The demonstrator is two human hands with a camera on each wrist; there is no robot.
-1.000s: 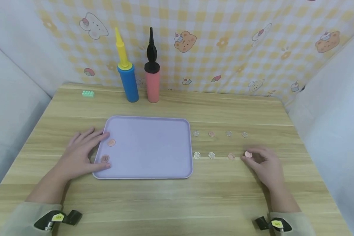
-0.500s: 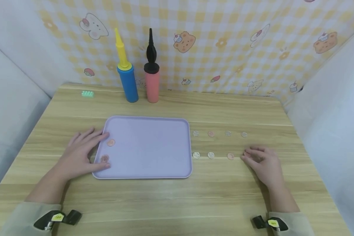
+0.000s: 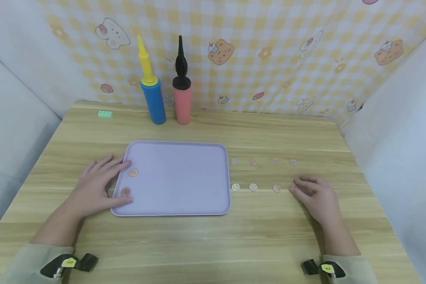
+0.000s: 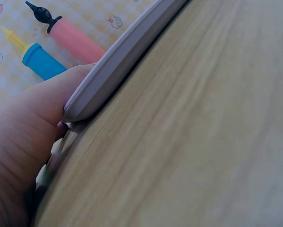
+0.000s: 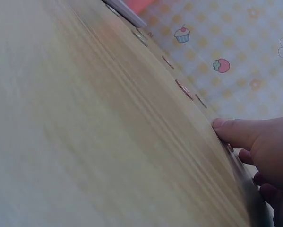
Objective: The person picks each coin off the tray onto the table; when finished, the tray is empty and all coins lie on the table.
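Note:
My left hand (image 3: 97,185) rests at the left end of a lilac tray (image 3: 177,212), fingers spread, with index finger and thumb lying over its rim. Two copper-coloured coins lie on the tray near that hand: an upper coin (image 3: 133,172) and a lower coin (image 3: 126,191). On the table to the right, my right hand (image 3: 316,197) pinches a copper coin (image 3: 293,185) between thumb and fingers, down at the tabletop; most of that coin is hidden. Beside it, at the end of the front row, lies another copper coin (image 3: 276,188). The right wrist view shows the right thumb (image 5: 240,132) low against the wood.
Right of the tray, silver and copper coins lie in two rows, among them a silver coin (image 3: 236,187) and a far-right coin (image 3: 292,162). Behind the tray stand a blue-and-yellow hand pump (image 3: 154,102) and a pink-and-black one (image 3: 182,104). A green toy brick (image 3: 105,114) sits at the back left.
The copper coin in my right fingers was raised and facing up a second ago; now it is lower, mostly hidden by the fingertips. My left hand and the tray have not moved.

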